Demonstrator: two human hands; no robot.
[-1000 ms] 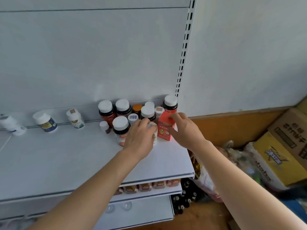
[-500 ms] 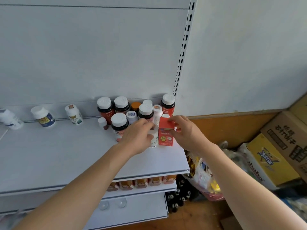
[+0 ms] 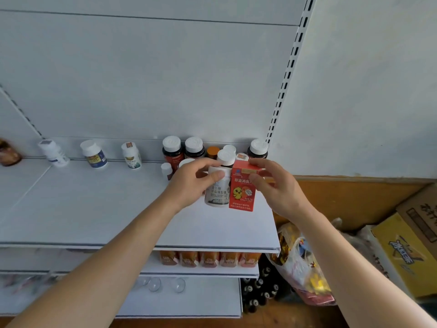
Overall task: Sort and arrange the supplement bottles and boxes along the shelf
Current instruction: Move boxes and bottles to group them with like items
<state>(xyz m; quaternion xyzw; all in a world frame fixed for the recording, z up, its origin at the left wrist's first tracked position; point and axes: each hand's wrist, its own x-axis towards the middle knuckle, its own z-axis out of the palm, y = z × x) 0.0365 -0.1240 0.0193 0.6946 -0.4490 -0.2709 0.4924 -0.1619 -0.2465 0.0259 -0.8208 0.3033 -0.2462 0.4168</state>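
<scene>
Left hand [image 3: 189, 183]: fingers curled round the white bottle [image 3: 217, 188], upright.
Right hand [image 3: 276, 185]: pinches the red box [image 3: 242, 190], upright, touching the bottle's right side.
Beyond both hands: bottle cluster [image 3: 189, 150] at the shelf [image 3: 94, 209] back.

1. White bottle [image 3: 217, 190]: left side and cap covered by the left hand [image 3: 189, 183]; label print too small to read.
2. Red box [image 3: 242, 189]: upper right corner hidden behind the right hand [image 3: 276, 185].
3. Brown jar [image 3: 8, 153]: cut off by the left edge of the view.
4. Orange packets [image 3: 208, 259] on the lower shelf: tops hidden by the upper shelf's front lip [image 3: 212, 249]; print blurred.
</scene>
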